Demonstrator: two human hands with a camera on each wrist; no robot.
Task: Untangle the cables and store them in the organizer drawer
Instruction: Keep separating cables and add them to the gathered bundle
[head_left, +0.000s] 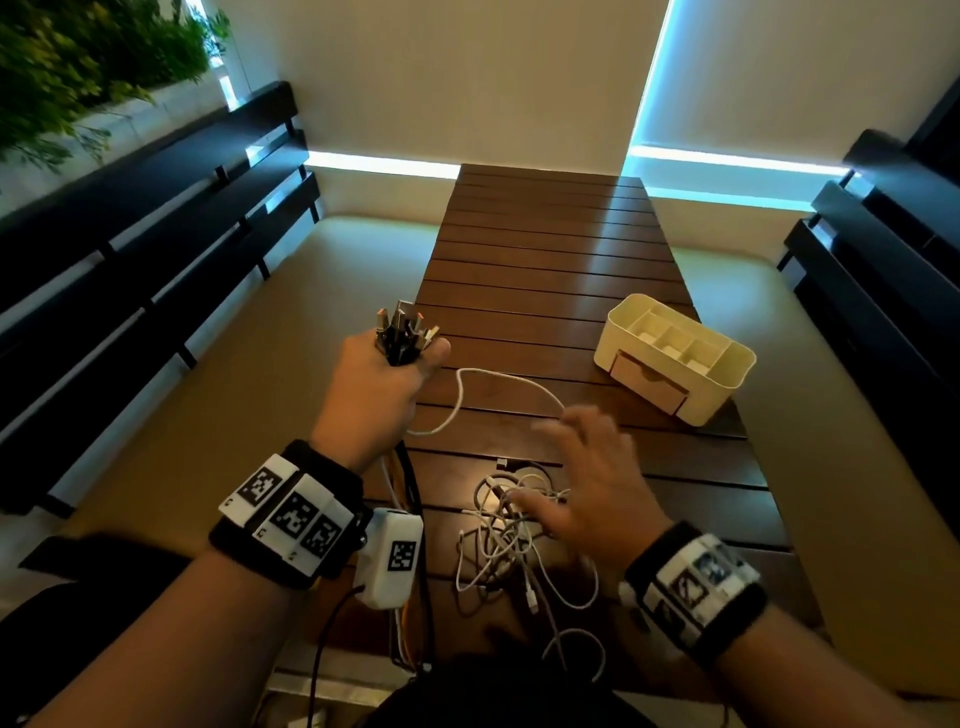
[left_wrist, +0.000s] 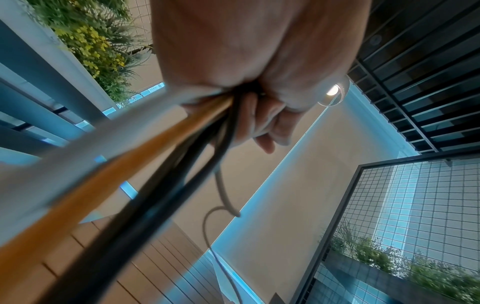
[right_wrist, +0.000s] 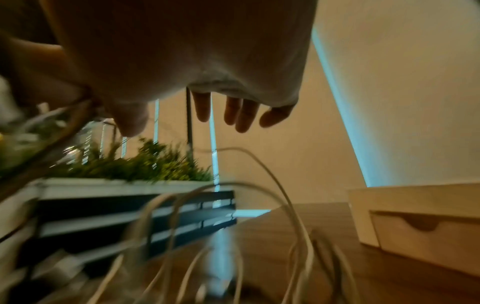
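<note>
My left hand grips a bundle of cables at the table's left edge, their plugs sticking up above the fist. In the left wrist view the white, orange and black cords run out of the curled fingers. One white cable loops from that hand across the table. A tangle of white and grey cables lies near the front edge. My right hand hovers over the tangle with fingers spread, holding nothing; its fingertips hang straight. The cream organizer with a closed wooden drawer stands at the right.
The slatted wooden table stretches away from me. Dark slatted benches flank it on both sides over a pale floor. A planter with green plants sits at the far left.
</note>
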